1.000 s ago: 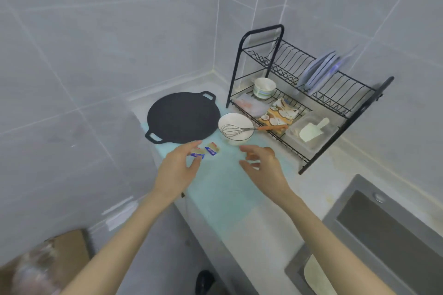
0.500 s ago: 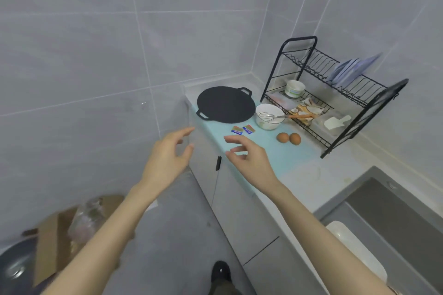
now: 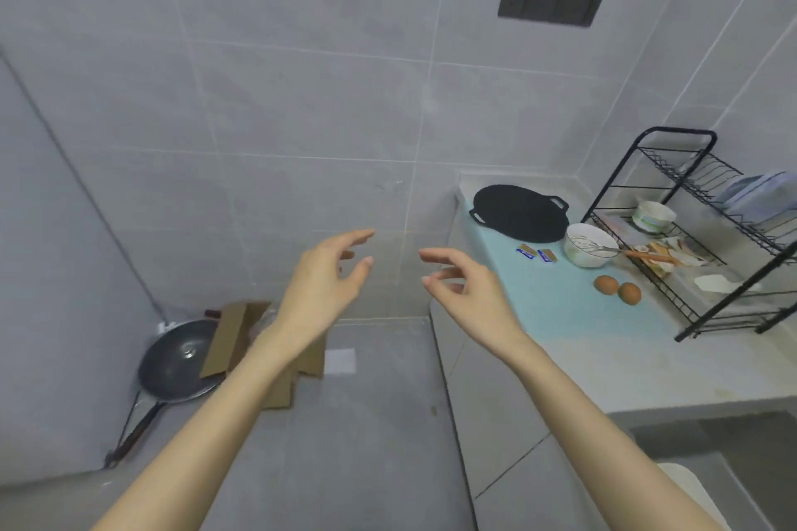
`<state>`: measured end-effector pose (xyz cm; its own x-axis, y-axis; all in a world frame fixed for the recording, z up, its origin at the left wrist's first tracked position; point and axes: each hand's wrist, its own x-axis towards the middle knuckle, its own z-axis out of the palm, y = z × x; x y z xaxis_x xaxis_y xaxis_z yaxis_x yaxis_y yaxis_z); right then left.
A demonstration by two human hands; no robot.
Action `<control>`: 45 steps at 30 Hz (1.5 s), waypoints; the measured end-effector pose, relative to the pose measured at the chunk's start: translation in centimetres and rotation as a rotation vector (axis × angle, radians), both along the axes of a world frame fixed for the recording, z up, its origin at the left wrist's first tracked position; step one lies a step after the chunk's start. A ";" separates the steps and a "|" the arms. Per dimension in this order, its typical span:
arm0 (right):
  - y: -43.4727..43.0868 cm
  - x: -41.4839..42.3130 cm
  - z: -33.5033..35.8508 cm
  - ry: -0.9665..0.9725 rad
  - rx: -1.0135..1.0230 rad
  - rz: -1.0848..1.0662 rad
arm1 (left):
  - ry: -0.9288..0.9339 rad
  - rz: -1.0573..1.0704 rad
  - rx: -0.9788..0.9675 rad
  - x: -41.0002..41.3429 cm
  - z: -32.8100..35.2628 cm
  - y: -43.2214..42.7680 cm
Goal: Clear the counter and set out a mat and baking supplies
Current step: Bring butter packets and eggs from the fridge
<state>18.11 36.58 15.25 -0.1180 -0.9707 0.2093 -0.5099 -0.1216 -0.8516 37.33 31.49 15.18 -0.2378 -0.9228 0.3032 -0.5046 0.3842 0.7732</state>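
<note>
The left hand (image 3: 327,285) and right hand (image 3: 468,293) are held empty, fingers loosely curled, near the end of the counter (image 3: 604,375). The mat (image 3: 556,310) is laid flat on it, and the griddle pan (image 3: 517,211), whisk bowl (image 3: 587,247), two packets (image 3: 526,251) and two eggs (image 3: 606,285) are set out on the mat, so the laying-out is judged nearly finished. Anything further is probably to be fetched from elsewhere.

1. Left hand (image 3: 321,287) raised in the air, fingers (image 3: 360,235) loosely curved, holding nothing.
2. Right hand (image 3: 472,293) raised just beside it, fingers loosely curved, empty, palms facing.
</note>
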 end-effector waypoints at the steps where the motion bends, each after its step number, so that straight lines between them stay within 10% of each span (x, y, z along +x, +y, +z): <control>1: 1.1 0.8 0.0 0.002 -0.012 0.035 | 0.001 0.034 0.003 1.0 0.2 1.8; 23: 20.8 30.5 3.9 0.014 -0.085 0.868 | 0.038 0.713 -0.076 27.8 5.3 36.2; 45: 26.6 67.7 5.3 -0.040 -0.122 1.014 | -0.018 0.926 -0.066 62.6 6.9 45.1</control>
